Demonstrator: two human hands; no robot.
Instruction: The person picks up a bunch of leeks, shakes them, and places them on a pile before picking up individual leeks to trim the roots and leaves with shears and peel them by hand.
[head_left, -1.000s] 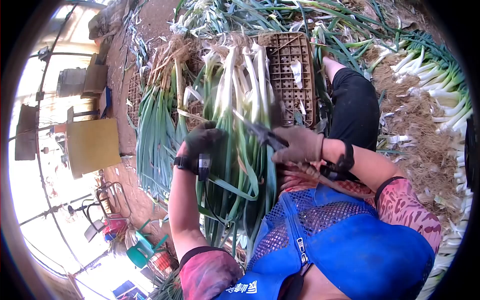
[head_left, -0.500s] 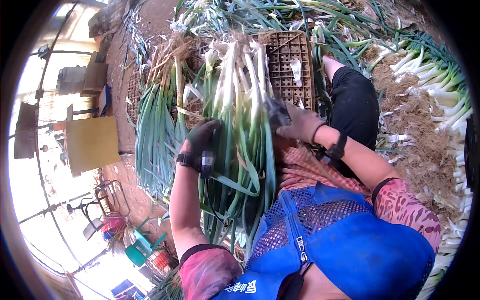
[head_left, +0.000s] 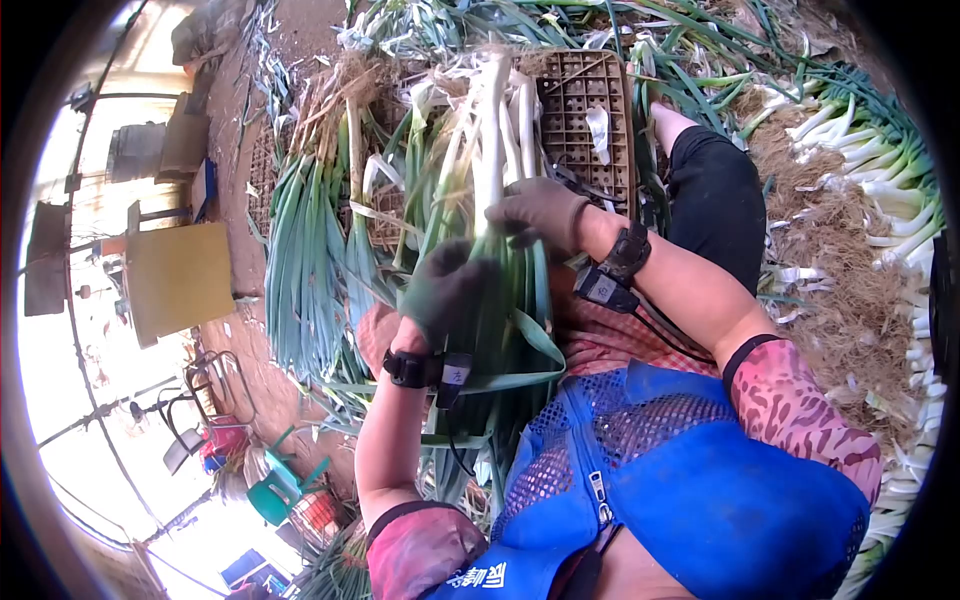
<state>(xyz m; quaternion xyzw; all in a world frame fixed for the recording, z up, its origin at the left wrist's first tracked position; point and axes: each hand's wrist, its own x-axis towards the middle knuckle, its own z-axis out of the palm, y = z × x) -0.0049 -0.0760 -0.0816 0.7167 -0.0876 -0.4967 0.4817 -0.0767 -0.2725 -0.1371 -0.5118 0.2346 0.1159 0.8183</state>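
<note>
A bundle of long green onions point(head_left: 528, 130) lies in front of me, white root ends pointing away and green leaves running toward my lap. My left hand point(head_left: 447, 290), in a dark glove, is closed around the green part of one thick green onion point(head_left: 488, 150). Just above it, my gloved right hand point(head_left: 545, 212) has its fingers closed at the base of that onion's white shaft. Both wrists carry black straps with small devices. The fingertips are partly hidden by the leaves.
A brown plastic crate point(head_left: 630, 130) lies beneath the bundle. To the left is another pile of green onions point(head_left: 310, 260). Rows of rooted onions point(head_left: 880, 190) spread at the right, with loose leaves point(head_left: 560, 25) beyond. A green stool point(head_left: 285, 485) stands at lower left.
My right hand has moved left from beside the bundle onto a white onion shaft. My left hand has shifted right, onto the same onion. The dark blurred item by my right hand no longer shows.
</note>
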